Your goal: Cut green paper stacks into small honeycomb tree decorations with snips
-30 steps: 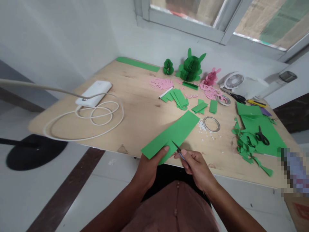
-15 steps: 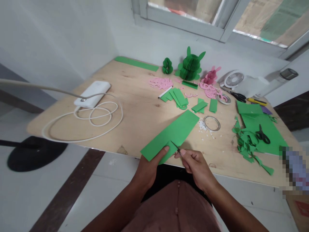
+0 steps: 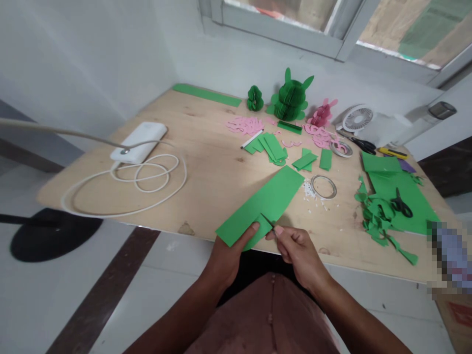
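My left hand [image 3: 232, 253] grips a long green paper strip [image 3: 267, 199] near its front end, thumb on top and fingers underneath. The strip slants away over the table's front edge. A green flap [image 3: 260, 236] on its near side is partly parted from the strip. My right hand [image 3: 295, 243] is closed in a pinch on a thin dark blade [image 3: 272, 226], whose tip lies at the gap between flap and strip. Its handle is hidden in my fingers, so I cannot tell what kind of cutting tool it is.
Behind the strip lie green paper pieces [image 3: 273, 147], pink scraps [image 3: 245, 125] and a tape roll [image 3: 323, 187]. Green offcuts [image 3: 378, 214] and black scissors [image 3: 401, 204] are at right. A white power bank [image 3: 140, 142] with a looped cable sits left. Paper figures [image 3: 290, 101] stand by the wall.
The blade has shifted slightly right, toward my right hand, and the gap between flap and strip looks wider. My left hand keeps its hold on the paper.
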`<state>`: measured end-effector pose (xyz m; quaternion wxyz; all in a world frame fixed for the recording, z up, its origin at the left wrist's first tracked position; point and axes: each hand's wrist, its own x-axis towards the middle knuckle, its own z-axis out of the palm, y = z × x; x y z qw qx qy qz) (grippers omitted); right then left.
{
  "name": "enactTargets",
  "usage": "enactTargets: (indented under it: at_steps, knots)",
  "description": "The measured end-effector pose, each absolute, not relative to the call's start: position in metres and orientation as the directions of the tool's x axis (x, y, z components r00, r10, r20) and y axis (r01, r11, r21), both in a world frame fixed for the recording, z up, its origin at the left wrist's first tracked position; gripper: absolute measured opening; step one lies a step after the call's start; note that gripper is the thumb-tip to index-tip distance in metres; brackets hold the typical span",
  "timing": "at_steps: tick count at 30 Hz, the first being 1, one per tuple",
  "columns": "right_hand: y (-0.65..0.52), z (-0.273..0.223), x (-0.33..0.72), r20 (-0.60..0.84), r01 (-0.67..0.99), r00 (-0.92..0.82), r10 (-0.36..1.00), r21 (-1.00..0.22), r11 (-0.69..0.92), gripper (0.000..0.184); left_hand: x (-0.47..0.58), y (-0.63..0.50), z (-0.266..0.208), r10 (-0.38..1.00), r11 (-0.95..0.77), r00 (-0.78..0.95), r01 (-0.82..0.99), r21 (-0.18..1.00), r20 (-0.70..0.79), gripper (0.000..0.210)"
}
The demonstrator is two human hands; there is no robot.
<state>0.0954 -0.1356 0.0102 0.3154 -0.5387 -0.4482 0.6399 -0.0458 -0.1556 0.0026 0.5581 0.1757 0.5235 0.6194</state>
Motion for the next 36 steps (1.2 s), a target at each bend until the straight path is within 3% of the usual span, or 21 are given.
enactTargets:
  at_steps: [26,31,36]
  knots:
    - [-0.140,0.010,0.092,-0.346,0.110,-0.213,0.914,-0.938,-0.330,0.043,-0.049,-0.161,0.005,0.872,0.163,-0.344,-0.466,0.870,-0.348,0.054]
    - [-0.141,0.010,0.092,-0.347,0.108,-0.210,0.914,-0.937,-0.331,0.046,-0.050,-0.162,0.004,0.881,0.201,-0.280,-0.512,0.835,-0.383,0.042]
    - [-0.140,0.005,0.094,-0.379,0.100,-0.237,0.894,-0.925,-0.366,0.047,-0.057,-0.168,0.008,0.887,0.351,-0.080,-0.526,0.775,-0.456,0.028]
